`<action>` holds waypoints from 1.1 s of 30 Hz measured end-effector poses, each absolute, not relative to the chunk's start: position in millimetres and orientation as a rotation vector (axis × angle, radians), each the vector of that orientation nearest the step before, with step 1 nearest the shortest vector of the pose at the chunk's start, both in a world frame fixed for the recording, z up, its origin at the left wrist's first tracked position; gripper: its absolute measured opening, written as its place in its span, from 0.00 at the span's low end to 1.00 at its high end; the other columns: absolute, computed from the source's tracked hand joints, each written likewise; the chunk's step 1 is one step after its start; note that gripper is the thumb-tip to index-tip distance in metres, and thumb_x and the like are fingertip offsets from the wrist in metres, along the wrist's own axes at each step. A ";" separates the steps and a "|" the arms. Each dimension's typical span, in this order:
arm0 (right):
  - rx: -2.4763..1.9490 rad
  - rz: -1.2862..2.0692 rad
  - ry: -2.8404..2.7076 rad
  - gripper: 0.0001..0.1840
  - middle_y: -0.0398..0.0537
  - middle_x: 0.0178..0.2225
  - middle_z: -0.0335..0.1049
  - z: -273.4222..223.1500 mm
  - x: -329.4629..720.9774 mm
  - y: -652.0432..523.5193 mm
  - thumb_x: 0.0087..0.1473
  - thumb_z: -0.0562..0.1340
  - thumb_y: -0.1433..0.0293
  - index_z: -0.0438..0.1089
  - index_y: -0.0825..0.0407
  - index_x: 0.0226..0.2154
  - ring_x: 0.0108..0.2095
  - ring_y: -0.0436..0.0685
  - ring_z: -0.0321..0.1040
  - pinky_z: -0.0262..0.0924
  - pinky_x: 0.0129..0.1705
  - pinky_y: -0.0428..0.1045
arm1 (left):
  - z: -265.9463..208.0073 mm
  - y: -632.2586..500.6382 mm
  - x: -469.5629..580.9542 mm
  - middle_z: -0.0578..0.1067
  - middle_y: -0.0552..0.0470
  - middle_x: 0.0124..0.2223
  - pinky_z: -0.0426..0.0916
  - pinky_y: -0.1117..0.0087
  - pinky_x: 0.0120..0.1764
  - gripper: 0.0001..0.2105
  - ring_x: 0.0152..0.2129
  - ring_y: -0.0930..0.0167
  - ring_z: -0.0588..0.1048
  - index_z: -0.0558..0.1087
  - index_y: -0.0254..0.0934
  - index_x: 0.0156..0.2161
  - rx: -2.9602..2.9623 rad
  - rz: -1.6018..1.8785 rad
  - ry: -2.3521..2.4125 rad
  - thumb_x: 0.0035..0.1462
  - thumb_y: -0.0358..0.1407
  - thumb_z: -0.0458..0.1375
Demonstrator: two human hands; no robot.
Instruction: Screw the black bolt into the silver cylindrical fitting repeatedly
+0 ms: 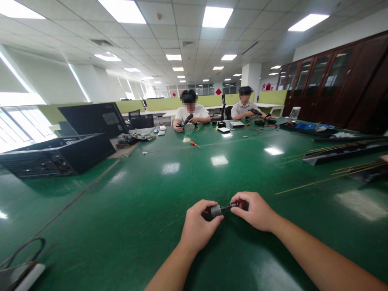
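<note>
Low over the green table, my left hand (198,224) grips a short grey metal cylinder (216,210) between thumb and fingers. A thin dark shaft (226,208) runs from the cylinder's right end. My right hand (253,211) pinches the far end of that shaft, where a small dark ridged piece (234,205) shows between thumb and forefinger. The shaft lies nearly level and joins the two hands in a line. What kind of part this is I cannot make out, and the cylinder's left end is hidden by my left hand.
An orange-handled screwdriver (194,144) lies further up the green table (151,190). At left stands an opened black computer case (60,155). Thin brass-coloured rods (312,186) and dark channels (342,151) lie at right. Two people (191,113) sit across, each holding a tool.
</note>
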State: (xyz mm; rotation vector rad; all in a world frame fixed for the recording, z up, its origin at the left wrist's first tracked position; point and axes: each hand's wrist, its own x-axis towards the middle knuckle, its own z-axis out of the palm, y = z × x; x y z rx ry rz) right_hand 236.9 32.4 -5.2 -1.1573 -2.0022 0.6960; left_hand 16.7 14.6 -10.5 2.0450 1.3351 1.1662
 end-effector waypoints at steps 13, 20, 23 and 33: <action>-1.183 0.670 -1.986 0.07 0.45 0.28 0.74 -6.3 238.5 35.6 0.54 0.64 0.66 0.76 0.51 0.35 0.30 0.54 0.68 0.60 0.34 0.48 | -9.1 15.4 16.6 0.80 0.51 0.36 0.72 0.66 0.37 0.11 0.33 0.66 0.77 0.78 0.39 0.38 2.042 1.158 1.361 0.47 0.32 0.67; -1.184 0.759 -1.803 0.15 0.44 0.27 0.70 -4.2 244.2 40.4 0.62 0.56 0.59 0.71 0.52 0.34 0.29 0.53 0.68 0.60 0.34 0.46 | -3.7 19.6 15.3 0.79 0.53 0.33 0.70 0.65 0.38 0.09 0.31 0.66 0.76 0.78 0.39 0.37 1.902 1.208 1.471 0.48 0.38 0.67; -1.168 0.826 -1.793 0.21 0.42 0.23 0.67 -9.3 243.0 42.2 0.64 0.52 0.55 0.67 0.52 0.28 0.27 0.52 0.67 0.59 0.32 0.46 | -7.3 26.1 12.7 0.79 0.51 0.34 0.71 0.66 0.37 0.14 0.31 0.67 0.77 0.76 0.36 0.39 1.668 1.323 1.420 0.49 0.41 0.67; -1.117 1.087 -1.815 0.32 0.36 0.13 0.51 -29.9 236.7 49.4 0.65 0.44 0.48 0.54 0.50 0.17 0.16 0.48 0.56 0.53 0.24 0.45 | 1.9 18.6 -3.1 0.80 0.45 0.41 0.71 0.60 0.49 0.23 0.40 0.63 0.79 0.75 0.33 0.43 1.250 1.372 1.308 0.43 0.42 0.70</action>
